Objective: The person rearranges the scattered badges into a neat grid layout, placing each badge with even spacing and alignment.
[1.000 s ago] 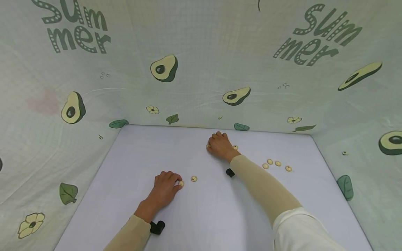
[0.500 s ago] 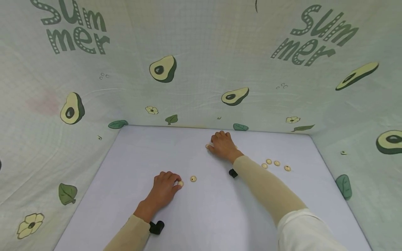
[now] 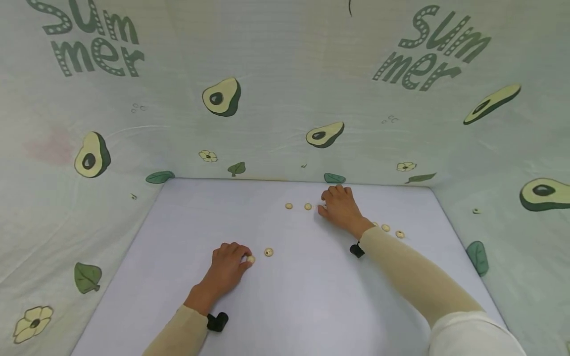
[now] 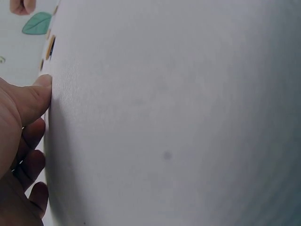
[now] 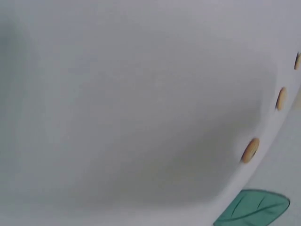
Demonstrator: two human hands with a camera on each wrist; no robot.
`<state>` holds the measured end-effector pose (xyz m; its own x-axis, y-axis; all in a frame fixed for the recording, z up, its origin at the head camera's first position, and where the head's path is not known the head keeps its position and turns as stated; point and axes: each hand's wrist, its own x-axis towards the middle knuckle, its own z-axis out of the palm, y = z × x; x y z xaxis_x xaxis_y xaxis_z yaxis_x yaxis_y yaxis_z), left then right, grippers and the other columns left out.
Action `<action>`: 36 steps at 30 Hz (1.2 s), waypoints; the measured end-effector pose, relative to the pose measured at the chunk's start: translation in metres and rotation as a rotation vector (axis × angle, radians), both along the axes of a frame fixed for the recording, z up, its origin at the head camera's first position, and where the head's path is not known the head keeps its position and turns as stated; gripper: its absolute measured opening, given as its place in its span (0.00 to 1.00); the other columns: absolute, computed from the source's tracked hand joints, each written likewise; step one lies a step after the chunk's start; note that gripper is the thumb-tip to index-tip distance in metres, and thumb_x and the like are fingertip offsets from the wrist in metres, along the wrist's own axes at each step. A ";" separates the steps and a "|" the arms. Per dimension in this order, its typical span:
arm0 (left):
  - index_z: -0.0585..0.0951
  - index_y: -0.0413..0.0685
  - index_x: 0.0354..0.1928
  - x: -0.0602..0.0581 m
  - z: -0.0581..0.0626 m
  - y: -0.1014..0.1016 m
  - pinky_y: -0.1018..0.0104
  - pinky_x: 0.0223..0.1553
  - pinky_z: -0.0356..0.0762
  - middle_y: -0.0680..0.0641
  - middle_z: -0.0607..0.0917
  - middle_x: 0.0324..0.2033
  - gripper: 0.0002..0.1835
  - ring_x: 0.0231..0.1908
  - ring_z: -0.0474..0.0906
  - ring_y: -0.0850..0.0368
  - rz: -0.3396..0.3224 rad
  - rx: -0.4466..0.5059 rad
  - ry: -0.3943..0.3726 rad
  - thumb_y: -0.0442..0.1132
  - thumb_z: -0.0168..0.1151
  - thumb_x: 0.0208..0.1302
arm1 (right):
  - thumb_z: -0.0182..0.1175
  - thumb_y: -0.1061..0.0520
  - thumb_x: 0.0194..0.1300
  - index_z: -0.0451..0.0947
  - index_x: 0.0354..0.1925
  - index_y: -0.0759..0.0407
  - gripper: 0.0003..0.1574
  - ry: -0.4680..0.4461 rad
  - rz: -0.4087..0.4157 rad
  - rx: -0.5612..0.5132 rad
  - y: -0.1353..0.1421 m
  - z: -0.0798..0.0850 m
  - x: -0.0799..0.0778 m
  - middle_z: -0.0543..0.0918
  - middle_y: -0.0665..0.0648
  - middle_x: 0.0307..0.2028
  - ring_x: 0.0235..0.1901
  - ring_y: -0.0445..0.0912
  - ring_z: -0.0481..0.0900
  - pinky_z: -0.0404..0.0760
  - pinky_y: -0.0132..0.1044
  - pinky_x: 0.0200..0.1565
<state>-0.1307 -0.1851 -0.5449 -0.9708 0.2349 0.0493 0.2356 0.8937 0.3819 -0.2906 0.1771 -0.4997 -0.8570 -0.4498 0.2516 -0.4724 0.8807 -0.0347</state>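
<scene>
Sleeves (image 3: 182, 331) are covering my forearms at the bottom of the frame. Left of centre on the white worktop (image 3: 285, 301), my left hand (image 3: 226, 267) is pinching a round button (image 3: 251, 259), with a second button (image 3: 268, 252) lying just right. At centre right, three buttons (image 3: 385, 228) are showing beside my right sleeve (image 3: 414, 277). Farther back, my right hand (image 3: 342, 208) is bending its fingers; whether they are gripping anything, I cannot tell. Two pale buttons (image 3: 308, 206) are lying left of it, before printed cloth (image 3: 267, 59).
</scene>
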 end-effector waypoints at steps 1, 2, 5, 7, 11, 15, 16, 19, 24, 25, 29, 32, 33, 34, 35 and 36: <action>0.83 0.54 0.49 0.000 0.000 0.000 0.44 0.58 0.69 0.52 0.82 0.44 0.11 0.50 0.73 0.49 0.002 -0.001 -0.004 0.44 0.73 0.69 | 0.62 0.48 0.72 0.83 0.48 0.61 0.18 0.011 -0.007 -0.009 0.006 0.001 0.002 0.81 0.58 0.42 0.47 0.56 0.72 0.68 0.54 0.52; 0.82 0.54 0.49 0.000 0.000 0.001 0.44 0.58 0.69 0.52 0.82 0.44 0.11 0.51 0.73 0.49 0.003 -0.001 -0.006 0.44 0.73 0.69 | 0.62 0.48 0.72 0.83 0.48 0.61 0.18 0.021 -0.015 -0.012 0.011 0.001 0.004 0.81 0.58 0.42 0.47 0.56 0.72 0.68 0.54 0.52; 0.82 0.54 0.49 0.000 0.001 0.002 0.42 0.59 0.69 0.52 0.81 0.43 0.11 0.51 0.73 0.48 0.009 0.002 -0.010 0.44 0.72 0.70 | 0.63 0.49 0.72 0.83 0.47 0.62 0.17 0.045 -0.041 -0.022 0.028 0.003 0.010 0.81 0.59 0.41 0.47 0.57 0.72 0.68 0.55 0.53; 0.82 0.53 0.49 0.001 0.000 0.002 0.42 0.59 0.69 0.51 0.81 0.43 0.10 0.51 0.73 0.47 0.013 -0.001 -0.014 0.44 0.71 0.71 | 0.63 0.49 0.72 0.83 0.47 0.62 0.17 0.056 -0.057 -0.022 0.039 0.003 0.015 0.81 0.59 0.41 0.47 0.57 0.72 0.68 0.55 0.53; 0.83 0.53 0.49 0.001 0.000 0.003 0.41 0.60 0.69 0.50 0.81 0.44 0.10 0.53 0.74 0.45 0.017 -0.011 -0.024 0.45 0.70 0.72 | 0.63 0.50 0.73 0.83 0.47 0.62 0.16 0.065 -0.077 -0.006 0.061 0.002 0.024 0.82 0.60 0.42 0.47 0.58 0.73 0.69 0.56 0.52; 0.83 0.53 0.49 0.001 0.001 0.004 0.41 0.59 0.69 0.50 0.81 0.44 0.10 0.53 0.74 0.45 0.015 -0.023 -0.024 0.45 0.70 0.72 | 0.62 0.52 0.74 0.82 0.47 0.63 0.15 0.068 -0.085 0.025 0.085 -0.001 0.032 0.82 0.61 0.42 0.47 0.60 0.73 0.69 0.58 0.52; 0.83 0.52 0.49 0.000 0.002 0.004 0.41 0.59 0.69 0.50 0.81 0.44 0.10 0.53 0.74 0.45 0.014 -0.027 -0.022 0.45 0.70 0.72 | 0.62 0.52 0.74 0.82 0.47 0.64 0.15 0.073 -0.088 0.030 0.092 -0.002 0.033 0.82 0.62 0.43 0.48 0.60 0.73 0.69 0.58 0.52; 0.82 0.52 0.49 0.000 0.004 0.005 0.41 0.58 0.70 0.50 0.81 0.44 0.10 0.53 0.74 0.45 0.006 -0.044 -0.013 0.45 0.71 0.71 | 0.63 0.53 0.73 0.82 0.47 0.64 0.14 0.091 -0.091 0.047 0.109 -0.004 0.038 0.82 0.62 0.43 0.48 0.61 0.73 0.70 0.59 0.53; 0.82 0.52 0.49 -0.001 0.007 0.005 0.41 0.56 0.71 0.48 0.82 0.45 0.10 0.53 0.74 0.45 -0.007 -0.086 0.009 0.45 0.71 0.71 | 0.66 0.54 0.71 0.83 0.45 0.65 0.14 0.115 -0.088 0.062 0.126 -0.009 0.046 0.82 0.62 0.42 0.48 0.61 0.74 0.70 0.59 0.52; 0.82 0.52 0.49 -0.001 0.007 0.005 0.41 0.56 0.71 0.48 0.82 0.45 0.11 0.53 0.74 0.45 -0.010 -0.094 0.015 0.45 0.71 0.71 | 0.66 0.54 0.70 0.83 0.45 0.65 0.14 0.121 -0.084 0.061 0.128 -0.010 0.048 0.83 0.62 0.42 0.47 0.61 0.74 0.71 0.60 0.51; 0.83 0.51 0.49 -0.001 0.007 0.005 0.40 0.56 0.71 0.48 0.83 0.46 0.11 0.52 0.75 0.45 -0.023 -0.127 0.042 0.45 0.71 0.71 | 0.67 0.54 0.70 0.83 0.45 0.65 0.14 0.126 -0.071 0.051 0.130 -0.013 0.052 0.83 0.63 0.41 0.46 0.62 0.74 0.70 0.59 0.50; 0.83 0.50 0.49 0.000 0.007 0.005 0.40 0.57 0.71 0.48 0.83 0.46 0.11 0.52 0.75 0.45 -0.040 -0.141 0.062 0.45 0.71 0.71 | 0.66 0.54 0.70 0.82 0.46 0.65 0.14 0.118 -0.067 0.049 0.131 -0.016 0.054 0.82 0.63 0.42 0.47 0.62 0.74 0.70 0.59 0.50; 0.83 0.50 0.49 0.000 0.006 0.005 0.40 0.57 0.71 0.48 0.83 0.46 0.11 0.52 0.75 0.45 -0.050 -0.145 0.074 0.45 0.71 0.71 | 0.66 0.54 0.70 0.82 0.46 0.65 0.15 0.114 -0.066 0.049 0.131 -0.016 0.054 0.82 0.63 0.42 0.47 0.62 0.74 0.70 0.59 0.51; 0.82 0.50 0.48 0.001 0.006 0.005 0.39 0.56 0.71 0.48 0.83 0.46 0.11 0.52 0.75 0.45 -0.060 -0.148 0.086 0.44 0.71 0.71 | 0.66 0.54 0.70 0.82 0.46 0.65 0.15 0.109 -0.066 0.050 0.131 -0.017 0.055 0.82 0.63 0.42 0.47 0.62 0.74 0.70 0.59 0.51; 0.82 0.49 0.48 0.001 0.006 0.005 0.39 0.56 0.71 0.47 0.83 0.46 0.11 0.51 0.75 0.45 -0.069 -0.152 0.101 0.44 0.71 0.71 | 0.66 0.54 0.70 0.82 0.46 0.65 0.15 0.104 -0.067 0.051 0.131 -0.018 0.056 0.82 0.63 0.43 0.47 0.62 0.74 0.70 0.60 0.51; 0.81 0.49 0.48 0.002 0.005 0.005 0.39 0.56 0.71 0.47 0.82 0.45 0.11 0.50 0.75 0.45 -0.079 -0.161 0.118 0.44 0.71 0.71 | 0.66 0.53 0.70 0.82 0.47 0.65 0.15 0.098 -0.067 0.050 0.131 -0.018 0.056 0.83 0.63 0.43 0.47 0.62 0.74 0.70 0.60 0.51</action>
